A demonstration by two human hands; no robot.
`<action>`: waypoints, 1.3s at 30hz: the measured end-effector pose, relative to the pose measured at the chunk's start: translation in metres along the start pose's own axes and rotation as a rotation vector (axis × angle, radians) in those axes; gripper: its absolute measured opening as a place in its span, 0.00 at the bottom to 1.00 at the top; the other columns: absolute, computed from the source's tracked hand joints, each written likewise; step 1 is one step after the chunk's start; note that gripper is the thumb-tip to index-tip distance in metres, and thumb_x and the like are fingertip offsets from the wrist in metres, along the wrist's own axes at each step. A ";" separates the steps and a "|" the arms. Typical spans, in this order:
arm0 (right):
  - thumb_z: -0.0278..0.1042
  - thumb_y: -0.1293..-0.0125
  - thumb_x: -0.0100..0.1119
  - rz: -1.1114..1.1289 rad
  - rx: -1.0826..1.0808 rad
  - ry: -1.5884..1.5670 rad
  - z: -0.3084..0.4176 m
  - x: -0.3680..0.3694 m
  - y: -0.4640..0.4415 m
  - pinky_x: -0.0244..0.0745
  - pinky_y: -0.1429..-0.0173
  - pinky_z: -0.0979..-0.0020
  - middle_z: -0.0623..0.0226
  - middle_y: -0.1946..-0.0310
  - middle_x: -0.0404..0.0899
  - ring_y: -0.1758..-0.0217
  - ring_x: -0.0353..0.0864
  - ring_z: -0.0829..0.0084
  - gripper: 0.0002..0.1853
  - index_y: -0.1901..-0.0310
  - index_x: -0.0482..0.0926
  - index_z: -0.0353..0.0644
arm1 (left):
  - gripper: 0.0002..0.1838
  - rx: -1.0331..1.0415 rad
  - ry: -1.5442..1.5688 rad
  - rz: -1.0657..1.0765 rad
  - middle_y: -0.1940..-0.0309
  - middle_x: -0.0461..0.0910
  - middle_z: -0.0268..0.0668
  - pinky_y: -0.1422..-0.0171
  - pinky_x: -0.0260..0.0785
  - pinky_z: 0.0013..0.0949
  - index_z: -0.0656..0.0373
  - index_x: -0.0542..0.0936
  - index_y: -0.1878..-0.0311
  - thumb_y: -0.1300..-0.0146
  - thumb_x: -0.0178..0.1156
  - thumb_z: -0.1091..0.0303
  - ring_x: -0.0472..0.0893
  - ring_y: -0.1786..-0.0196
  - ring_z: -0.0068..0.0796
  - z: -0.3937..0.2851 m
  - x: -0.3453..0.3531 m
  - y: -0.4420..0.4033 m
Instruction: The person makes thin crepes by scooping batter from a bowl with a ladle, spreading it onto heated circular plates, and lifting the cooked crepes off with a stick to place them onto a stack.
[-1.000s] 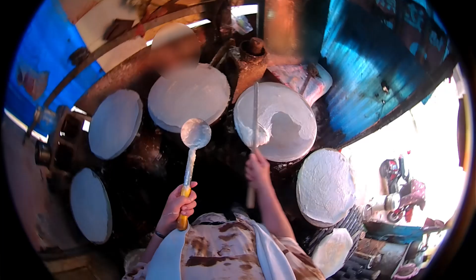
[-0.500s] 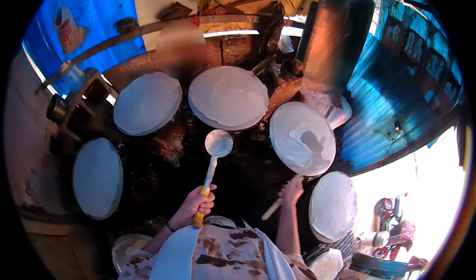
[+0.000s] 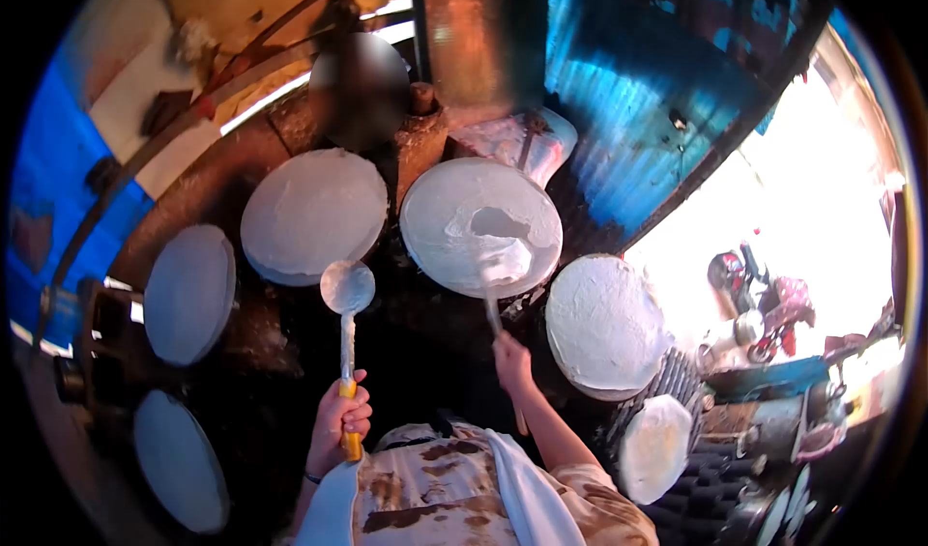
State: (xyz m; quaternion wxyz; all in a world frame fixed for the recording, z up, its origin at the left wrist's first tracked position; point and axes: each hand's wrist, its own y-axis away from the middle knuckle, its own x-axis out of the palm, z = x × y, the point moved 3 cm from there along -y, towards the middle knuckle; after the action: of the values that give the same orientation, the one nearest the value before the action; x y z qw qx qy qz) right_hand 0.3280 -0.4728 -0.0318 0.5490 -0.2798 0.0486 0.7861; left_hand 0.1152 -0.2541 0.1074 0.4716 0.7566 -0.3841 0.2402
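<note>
My left hand (image 3: 340,416) is wrapped round the yellow handle of a ladle (image 3: 348,289), whose round, batter-coated bowl points away from me. In my right hand (image 3: 512,360) is a thin stick-like spreader (image 3: 492,312); its far end is blurred over the near part of a round griddle (image 3: 435,219). White batter covers most of that griddle, with a thicker wet patch (image 3: 507,260) near the spreader and a bare grey area (image 3: 498,222) beyond it. To the right lies another round griddle (image 3: 607,326) with a rough white layer.
More pale round griddles stand at the left: one near the middle (image 3: 314,215), one farther left (image 3: 189,295), one lower (image 3: 180,461). A flat round piece (image 3: 655,448) rests on a dark ridged surface at the lower right. Blue corrugated sheeting (image 3: 628,92) rises behind; a motorbike (image 3: 759,300) is outside.
The spreader has swung from below the griddle back over its near part, and the bare area's shape has changed. The view has turned right. My left hand still holds the ladle up.
</note>
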 end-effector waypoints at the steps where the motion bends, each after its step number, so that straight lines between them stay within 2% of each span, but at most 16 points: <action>1: 0.31 0.38 0.53 -0.086 -0.052 0.041 -0.015 -0.003 0.013 0.71 0.70 0.72 0.63 0.78 0.77 0.73 0.78 0.73 0.10 0.57 0.78 0.38 | 0.18 -0.008 0.002 0.014 0.76 0.64 0.28 0.81 0.56 0.13 0.57 0.71 0.47 0.41 0.47 0.81 0.60 0.83 0.10 0.000 -0.001 -0.003; 3: 0.35 0.35 0.51 -0.151 0.217 -0.032 -0.053 -0.022 0.011 0.69 0.79 0.72 0.66 0.81 0.74 0.82 0.75 0.73 0.10 0.60 0.79 0.40 | 0.19 -0.032 -0.015 0.015 0.76 0.63 0.28 0.81 0.56 0.12 0.58 0.71 0.46 0.42 0.47 0.81 0.60 0.83 0.10 -0.001 0.000 -0.009; 5: 0.39 0.33 0.47 -0.023 0.641 -0.136 -0.047 -0.046 -0.028 0.64 0.87 0.71 0.71 0.86 0.67 0.90 0.66 0.76 0.11 0.60 0.78 0.45 | 0.19 -0.027 -0.039 0.026 0.75 0.64 0.28 0.82 0.56 0.12 0.58 0.71 0.46 0.42 0.46 0.82 0.60 0.83 0.10 -0.004 0.006 -0.010; 7: 0.42 0.31 0.46 -0.104 0.814 -0.386 -0.026 -0.051 -0.074 0.61 0.89 0.72 0.75 0.88 0.60 0.91 0.60 0.79 0.11 0.60 0.75 0.46 | 0.20 -0.001 -0.056 0.046 0.74 0.64 0.28 0.81 0.56 0.12 0.58 0.70 0.46 0.42 0.47 0.82 0.59 0.83 0.10 -0.003 0.012 -0.014; 10: 0.42 0.31 0.46 -0.131 0.801 -0.529 -0.031 -0.041 -0.120 0.59 0.88 0.75 0.78 0.88 0.58 0.91 0.57 0.81 0.13 0.51 0.73 0.48 | 0.19 -0.006 -0.005 0.030 0.73 0.64 0.29 0.81 0.56 0.12 0.59 0.70 0.46 0.42 0.47 0.81 0.59 0.83 0.09 0.000 0.024 -0.018; 14: 0.43 0.32 0.48 -0.271 0.588 -0.730 -0.023 -0.031 -0.108 0.56 0.90 0.77 0.80 0.88 0.57 0.91 0.56 0.86 0.19 0.40 0.69 0.55 | 0.19 -0.149 0.106 0.082 0.74 0.65 0.30 0.81 0.56 0.13 0.58 0.70 0.47 0.42 0.47 0.82 0.61 0.83 0.10 0.007 0.006 -0.025; 16: 0.43 0.33 0.46 -0.426 0.941 -0.809 -0.018 0.014 -0.080 0.55 0.90 0.77 0.78 0.88 0.56 0.92 0.55 0.83 0.21 0.38 0.67 0.56 | 0.20 -0.179 0.081 0.074 0.73 0.65 0.30 0.81 0.56 0.13 0.58 0.70 0.46 0.42 0.46 0.82 0.60 0.83 0.10 0.011 0.011 -0.026; 19: 0.41 0.33 0.48 -0.266 0.798 -0.871 0.040 0.060 -0.082 0.59 0.87 0.75 0.78 0.87 0.56 0.90 0.57 0.82 0.25 0.35 0.63 0.55 | 0.20 -0.206 0.105 0.087 0.73 0.65 0.30 0.81 0.56 0.13 0.59 0.69 0.46 0.42 0.45 0.82 0.60 0.82 0.10 0.015 0.018 -0.024; 23: 0.41 0.33 0.50 -0.061 0.737 -0.823 0.026 0.034 -0.133 0.55 0.87 0.80 0.79 0.86 0.57 0.89 0.57 0.83 0.23 0.37 0.65 0.51 | 0.20 -0.178 0.066 0.072 0.73 0.65 0.30 0.80 0.56 0.12 0.60 0.69 0.45 0.42 0.45 0.82 0.59 0.82 0.10 0.016 0.030 -0.021; 27: 0.41 0.33 0.50 -0.365 0.683 -0.869 0.005 0.010 -0.096 0.51 0.88 0.81 0.80 0.88 0.55 0.90 0.54 0.85 0.21 0.38 0.68 0.51 | 0.20 -0.149 0.010 0.055 0.73 0.65 0.30 0.80 0.55 0.13 0.59 0.68 0.46 0.42 0.45 0.82 0.59 0.82 0.10 0.015 0.015 -0.022; 31: 0.43 0.34 0.52 -0.104 0.797 -0.948 0.050 0.063 -0.071 0.53 0.88 0.77 0.76 0.88 0.56 0.90 0.57 0.82 0.22 0.39 0.69 0.51 | 0.20 -0.129 0.064 0.073 0.73 0.65 0.30 0.79 0.55 0.13 0.59 0.68 0.46 0.43 0.47 0.82 0.59 0.82 0.11 0.011 0.020 -0.024; 33: 0.43 0.35 0.53 0.035 0.865 -0.818 0.029 0.054 -0.099 0.52 0.88 0.78 0.76 0.88 0.57 0.90 0.57 0.82 0.18 0.45 0.73 0.51 | 0.20 -0.115 0.012 0.076 0.73 0.65 0.30 0.78 0.56 0.13 0.59 0.68 0.45 0.43 0.48 0.82 0.60 0.82 0.10 -0.001 0.032 -0.023; 35: 0.44 0.34 0.53 -0.102 0.844 -0.705 0.007 0.017 -0.126 0.52 0.88 0.78 0.76 0.87 0.58 0.90 0.57 0.82 0.13 0.52 0.76 0.50 | 0.21 -0.097 -0.193 0.102 0.73 0.65 0.30 0.79 0.57 0.13 0.59 0.66 0.45 0.43 0.48 0.81 0.61 0.81 0.10 -0.016 0.043 -0.026; 37: 0.44 0.36 0.55 -0.259 0.756 -0.895 -0.026 -0.013 -0.137 0.52 0.88 0.80 0.77 0.86 0.62 0.90 0.57 0.83 0.16 0.48 0.77 0.53 | 0.23 -0.107 -0.318 0.187 0.73 0.64 0.30 0.79 0.58 0.13 0.60 0.64 0.44 0.45 0.51 0.78 0.62 0.81 0.10 -0.031 0.049 -0.036; 38: 0.44 0.36 0.55 -0.249 0.764 -0.890 -0.026 -0.020 -0.133 0.52 0.88 0.80 0.77 0.86 0.62 0.90 0.57 0.83 0.16 0.48 0.77 0.53 | 0.23 -0.106 -0.359 0.228 0.74 0.64 0.30 0.79 0.58 0.13 0.60 0.64 0.44 0.45 0.52 0.78 0.61 0.81 0.10 -0.039 0.059 -0.041; 39: 0.43 0.35 0.54 -0.082 0.780 -0.789 -0.024 -0.023 -0.129 0.51 0.88 0.80 0.77 0.85 0.62 0.90 0.57 0.83 0.16 0.47 0.76 0.53 | 0.23 -0.106 -0.401 0.271 0.74 0.64 0.29 0.79 0.57 0.13 0.61 0.64 0.44 0.46 0.53 0.77 0.61 0.81 0.10 -0.046 0.070 -0.047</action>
State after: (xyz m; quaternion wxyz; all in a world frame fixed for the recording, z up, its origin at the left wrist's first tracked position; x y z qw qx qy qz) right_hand 0.4579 -0.4506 -0.0106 0.6188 0.2580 0.1160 0.7329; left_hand 0.1942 -0.2259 0.1537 0.3883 0.7051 -0.5799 0.1257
